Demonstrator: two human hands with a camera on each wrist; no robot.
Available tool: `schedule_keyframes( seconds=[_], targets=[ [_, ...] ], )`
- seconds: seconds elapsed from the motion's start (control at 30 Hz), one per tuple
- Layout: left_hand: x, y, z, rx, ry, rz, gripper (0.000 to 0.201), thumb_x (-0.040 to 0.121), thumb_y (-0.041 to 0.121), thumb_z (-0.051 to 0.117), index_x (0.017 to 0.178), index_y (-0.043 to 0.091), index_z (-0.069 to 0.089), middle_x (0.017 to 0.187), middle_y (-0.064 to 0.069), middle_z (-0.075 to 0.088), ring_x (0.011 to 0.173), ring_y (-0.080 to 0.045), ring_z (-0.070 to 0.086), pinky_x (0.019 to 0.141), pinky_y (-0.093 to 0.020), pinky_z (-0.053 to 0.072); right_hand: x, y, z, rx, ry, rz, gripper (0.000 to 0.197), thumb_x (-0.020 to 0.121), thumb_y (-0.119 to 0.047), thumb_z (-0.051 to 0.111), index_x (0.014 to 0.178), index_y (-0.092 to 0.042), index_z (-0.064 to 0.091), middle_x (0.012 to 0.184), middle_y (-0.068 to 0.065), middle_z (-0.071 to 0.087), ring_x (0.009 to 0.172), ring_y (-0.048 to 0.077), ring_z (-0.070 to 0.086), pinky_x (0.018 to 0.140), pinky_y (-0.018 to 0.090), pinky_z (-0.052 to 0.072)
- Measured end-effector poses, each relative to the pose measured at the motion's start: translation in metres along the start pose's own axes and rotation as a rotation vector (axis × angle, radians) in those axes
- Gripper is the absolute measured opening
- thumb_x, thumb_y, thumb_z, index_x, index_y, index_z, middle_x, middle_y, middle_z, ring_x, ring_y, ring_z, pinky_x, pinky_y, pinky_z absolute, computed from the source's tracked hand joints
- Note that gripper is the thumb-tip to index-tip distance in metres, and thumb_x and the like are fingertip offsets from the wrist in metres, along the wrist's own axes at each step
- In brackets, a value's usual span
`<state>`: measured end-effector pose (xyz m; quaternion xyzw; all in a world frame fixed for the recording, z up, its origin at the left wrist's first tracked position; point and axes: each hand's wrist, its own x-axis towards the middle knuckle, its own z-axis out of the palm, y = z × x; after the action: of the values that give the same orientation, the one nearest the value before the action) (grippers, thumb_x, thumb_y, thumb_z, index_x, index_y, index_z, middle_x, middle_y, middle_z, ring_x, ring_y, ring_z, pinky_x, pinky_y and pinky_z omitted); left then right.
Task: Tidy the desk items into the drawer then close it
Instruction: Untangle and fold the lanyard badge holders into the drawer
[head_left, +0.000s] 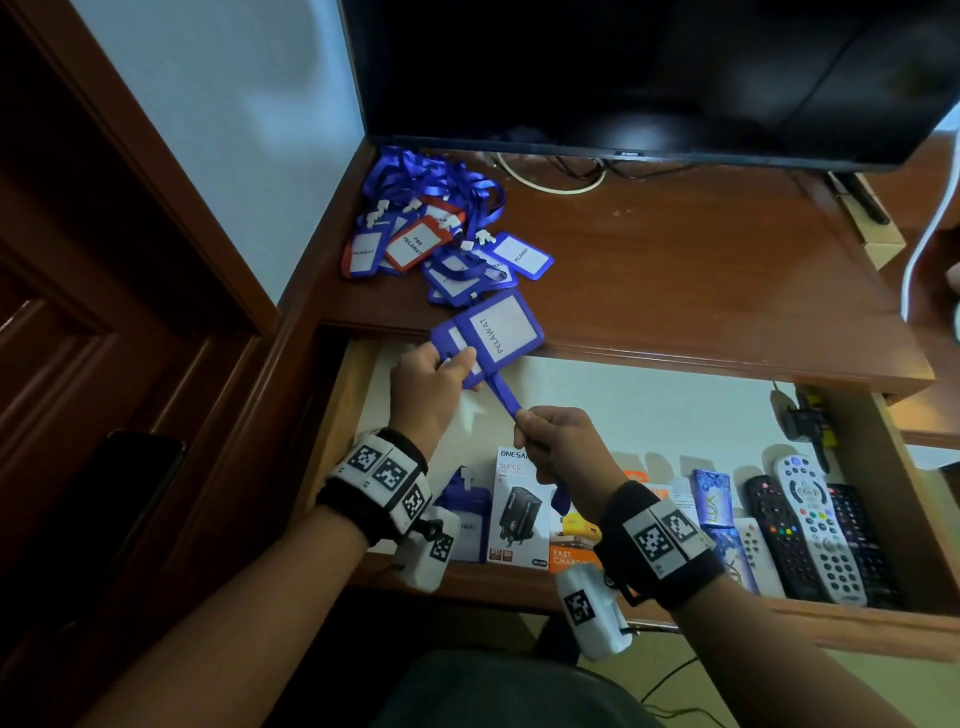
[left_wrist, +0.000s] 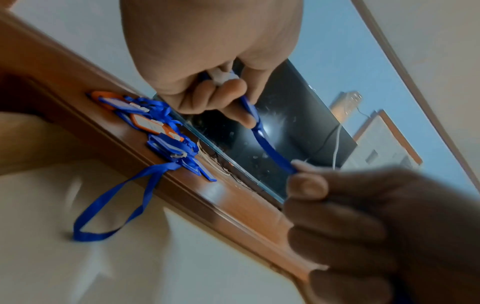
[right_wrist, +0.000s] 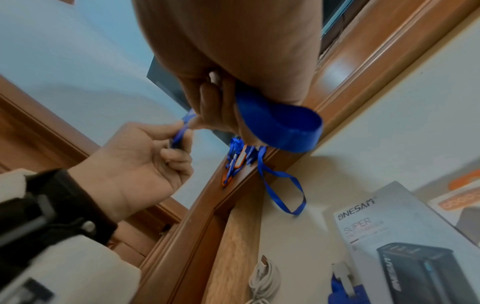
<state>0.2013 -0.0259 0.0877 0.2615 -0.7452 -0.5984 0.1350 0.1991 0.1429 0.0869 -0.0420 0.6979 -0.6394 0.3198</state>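
Left hand (head_left: 434, 387) up over the open drawer (head_left: 649, 395), gripping 2 blue badge holders (head_left: 488, 338) by the clip end, top 1 reading "PELAWAT". Right hand (head_left: 563, 441) just beside, pinching their blue lanyard strap (head_left: 503, 400), strap stretched btwn both hands, loop hanging from the fist. Rest of the badge pile (head_left: 441, 228) on the bench (head_left: 675, 270), back-left corner, near the dark monitor (head_left: 649, 73). Inside drawer, front row: charger box (head_left: 519, 506), another badge, 3 remotes (head_left: 815, 535) at right.
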Motion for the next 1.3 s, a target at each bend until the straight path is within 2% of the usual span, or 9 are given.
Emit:
schedule_keyframes(
  seconds=[0.07, 0.13, 0.33, 0.5, 0.8, 1.0, 1.13, 1.23, 1.3],
  targets=[
    [-0.001, -0.006, -0.002, 0.187, -0.002, 0.048, 0.041, 0.073, 0.051, 0.057, 0.078, 0.012, 0.066, 0.075, -0.003, 0.07, 0.074, -0.021, 0.067, 0.071, -0.042, 0.056, -0.003, -0.005, 0.001, 0.03, -0.039, -0.008, 0.037, 0.101, -0.017, 0.044, 0.066, -0.007, 0.054, 0.045, -0.004, 0.027, 0.041, 0.01, 0.02, 0.043, 0.022, 0.02],
    [-0.007, -0.012, -0.001, 0.361, -0.038, 0.123, 0.049, 0.073, 0.054, 0.051, 0.078, 0.006, 0.063, 0.073, -0.008, 0.068, 0.072, -0.027, 0.065, 0.068, -0.043, 0.054, -0.005, -0.012, 0.003, 0.054, -0.07, -0.022, 0.036, 0.101, -0.015, 0.043, 0.068, -0.007, 0.056, 0.047, -0.003, 0.028, 0.042, 0.01, 0.019, 0.043, 0.022, 0.018],
    [-0.03, -0.019, 0.0, 0.711, -0.282, 0.24, 0.036, 0.091, 0.039, 0.057, 0.066, 0.018, 0.042, 0.062, 0.003, 0.047, 0.063, -0.02, 0.049, 0.058, -0.031, 0.04, -0.007, -0.025, 0.003, 0.071, -0.009, -0.012, 0.035, 0.1, -0.013, 0.041, 0.07, -0.005, 0.056, 0.046, -0.001, 0.028, 0.041, 0.012, 0.021, 0.044, 0.026, 0.018],
    [-0.041, -0.02, -0.007, 0.835, -0.559, 0.201, 0.017, 0.09, 0.026, 0.055, 0.075, 0.021, 0.049, 0.078, -0.003, 0.06, 0.078, -0.023, 0.059, 0.069, -0.035, 0.049, 0.0, -0.012, 0.001, 0.061, 0.084, 0.184, 0.035, 0.098, -0.014, 0.042, 0.068, -0.006, 0.058, 0.044, 0.0, 0.032, 0.044, 0.016, 0.025, 0.048, 0.028, 0.02],
    [-0.04, -0.017, -0.014, 1.115, -0.777, 0.356, 0.017, 0.094, 0.031, 0.052, 0.089, 0.015, 0.055, 0.094, -0.007, 0.059, 0.089, -0.024, 0.057, 0.071, -0.033, 0.04, 0.005, 0.0, -0.002, -0.023, 0.129, 0.332, 0.035, 0.097, -0.014, 0.049, 0.064, -0.003, 0.057, 0.043, 0.007, 0.047, 0.045, 0.018, 0.037, 0.042, 0.023, 0.027],
    [-0.029, -0.014, -0.03, 0.776, -0.941, 0.235, 0.017, 0.091, 0.02, 0.06, 0.103, 0.008, 0.064, 0.09, 0.006, 0.054, 0.086, -0.011, 0.054, 0.077, -0.025, 0.045, 0.0, 0.0, -0.019, -0.149, -0.139, 0.259, 0.037, 0.096, -0.023, 0.054, 0.065, -0.006, 0.06, 0.05, 0.008, 0.046, 0.047, 0.018, 0.04, 0.053, 0.028, 0.033],
    [-0.033, -0.013, -0.032, 0.3, -0.871, 0.114, 0.022, 0.09, 0.001, 0.059, 0.102, 0.018, 0.063, 0.092, 0.011, 0.064, 0.082, 0.004, 0.063, 0.074, -0.013, 0.05, -0.002, -0.002, -0.024, -0.041, -0.236, 0.164, 0.037, 0.097, -0.017, 0.051, 0.09, 0.019, 0.057, 0.076, 0.022, 0.053, 0.061, 0.025, 0.051, 0.054, 0.025, 0.044],
    [-0.039, -0.013, -0.024, 0.029, -0.787, 0.056, 0.031, 0.092, -0.006, 0.052, 0.109, 0.018, 0.06, 0.098, 0.002, 0.067, 0.087, 0.001, 0.066, 0.077, -0.018, 0.052, -0.002, -0.003, -0.021, 0.176, -0.244, 0.097, 0.024, 0.088, -0.016, 0.064, 0.094, 0.008, 0.064, 0.075, 0.015, 0.066, 0.06, 0.02, 0.062, 0.05, 0.021, 0.05],
    [-0.042, -0.011, -0.018, -0.121, -0.698, 0.027, 0.032, 0.092, -0.007, 0.049, 0.109, 0.018, 0.059, 0.099, 0.002, 0.067, 0.087, 0.001, 0.066, 0.076, -0.018, 0.052, 0.0, 0.004, -0.017, 0.305, -0.2, 0.076, 0.04, 0.072, -0.028, 0.076, 0.099, -0.001, 0.064, 0.078, 0.018, 0.066, 0.059, 0.021, 0.059, 0.044, 0.021, 0.045]
  ],
)
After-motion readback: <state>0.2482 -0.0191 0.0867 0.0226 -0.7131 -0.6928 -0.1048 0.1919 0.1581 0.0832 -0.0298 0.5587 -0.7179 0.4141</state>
